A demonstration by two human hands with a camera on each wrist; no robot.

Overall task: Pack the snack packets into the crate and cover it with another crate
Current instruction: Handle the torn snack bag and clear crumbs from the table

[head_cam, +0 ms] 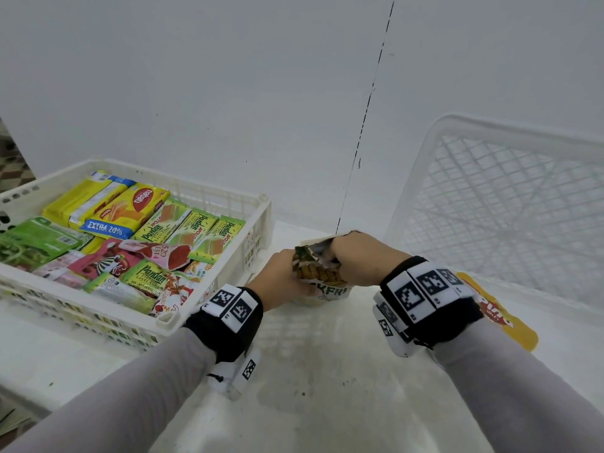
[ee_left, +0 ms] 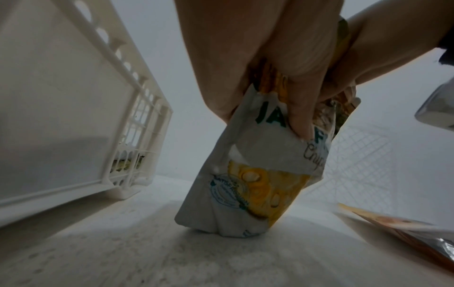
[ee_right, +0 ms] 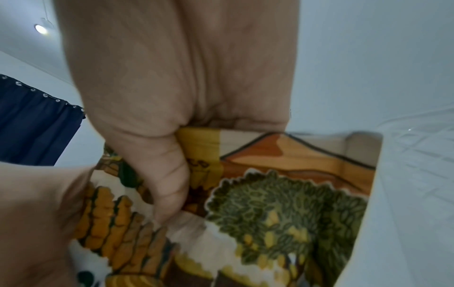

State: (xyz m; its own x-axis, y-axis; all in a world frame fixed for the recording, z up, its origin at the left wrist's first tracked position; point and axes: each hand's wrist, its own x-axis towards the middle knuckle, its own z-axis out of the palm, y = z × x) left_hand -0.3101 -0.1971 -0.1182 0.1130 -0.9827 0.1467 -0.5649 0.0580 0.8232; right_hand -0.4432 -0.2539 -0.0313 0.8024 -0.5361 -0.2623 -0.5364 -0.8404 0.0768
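Item: jackfruit-chip pouch [head_cam: 322, 273], standing upright on the white tabletop [head_cam: 327, 371] at centre, base touching the surface. Left hand [head_cam: 284, 276] clasps its body from 9 o'clock, fingers [ee_left: 302, 108] curled over the printed face; right hand [head_cam: 356, 253] pinches the top edge from 3 o'clock, thumb folded across it. Destination: cream crate [head_cam: 258, 220] at 9 to 10 o'clock, already well filled with wafer and cake packets [head_cam: 137, 207]; the near-right corner appears the least stacked, though packets lie there too. Handling, as judged: a soft, light pouch; lift by the body rather than the sealed top, clear the crate rim, and lay it flat so nothing stands proud when the cover goes on. Second item: yellow packet [head_cam: 510, 315] lying flat at 4 o'clock, partly under the right wrist, unpacked. Cover: lattice crate [head_cam: 490, 197] at 2 o'clock, tipped toward the wall. Clearance: open tabletop between pouch and crate; the crate wall stands just beside the left hand.
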